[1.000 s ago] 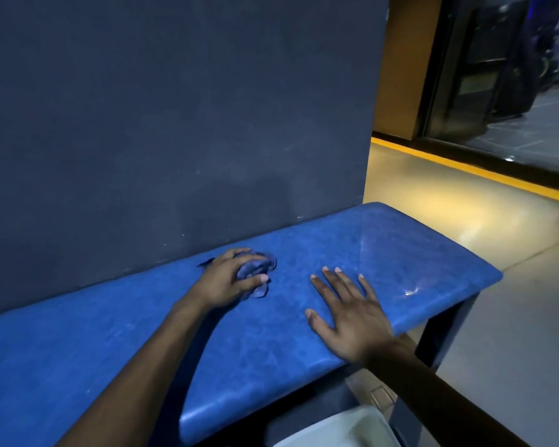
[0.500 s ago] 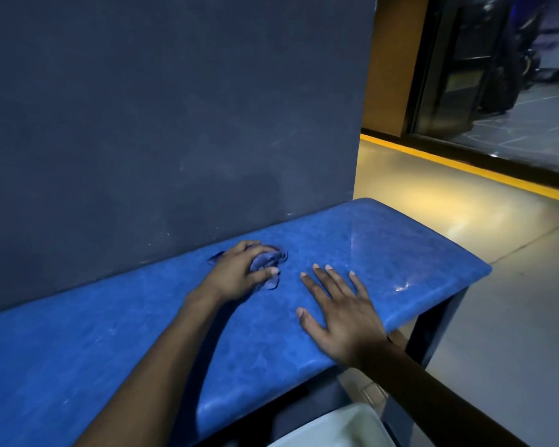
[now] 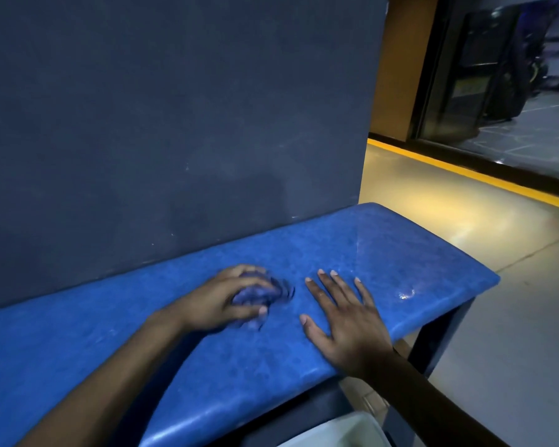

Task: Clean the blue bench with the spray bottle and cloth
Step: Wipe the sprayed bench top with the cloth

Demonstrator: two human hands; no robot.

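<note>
Left hand (image 3: 220,301) at frame centre, closed around a bunched cloth (image 3: 259,293) (blurred) pressed to the bench (image 3: 400,250). Right hand (image 3: 346,321) just right of it, open, fingers spread, palm flat on the bench.

The left hand (image 3: 220,300) and the bunched blue cloth (image 3: 259,296) under it are smeared by motion blur; fingers cover most of the cloth. The blue bench (image 3: 384,253) runs off the left edge. A pale container (image 3: 342,432) is cut by the bottom edge.
</note>
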